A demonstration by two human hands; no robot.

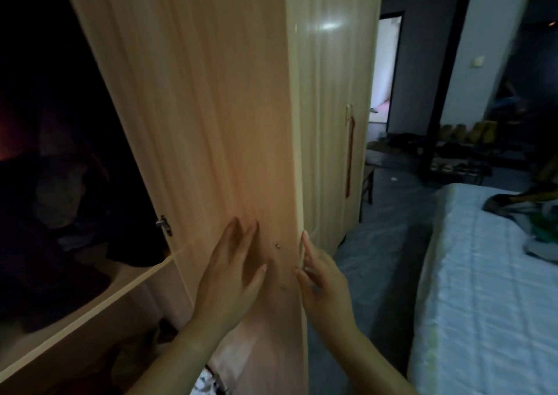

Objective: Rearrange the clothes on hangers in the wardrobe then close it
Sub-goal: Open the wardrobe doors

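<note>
On my feed I saw the wardrobe (75, 343) standing open on the left, its door (211, 107) swung out towards the camera and filling the middle of the view. The door was pale wood grain with its inner face showing.

The person's left hand (232, 276) lay flat on that inner face, low down, with fingers straight and spread and nothing held. The right hand (323, 279) was at the door's free edge. Its thumb pressed on the inner face and its index finger ran up along the edge, pinching the door. Its other fingers were hidden behind the wood. A small screw (277, 245) sat in the door between the two hands. A metal hinge (164, 224) showed where the door met the carcass.

Inside, the clothes (129, 243) were dark shapes above and on a pale shelf (90, 307). It was too dim for me to tell whether they hung on hangers.

Right of the open door was a closed door (332, 62) with a long reddish handle (350, 159). Further right stood a bed (483, 273) with a white cover and a heap of coloured fabric (537, 213) on it. Beyond were a lit doorway (386, 68) and rows of shoes (465, 131).
</note>
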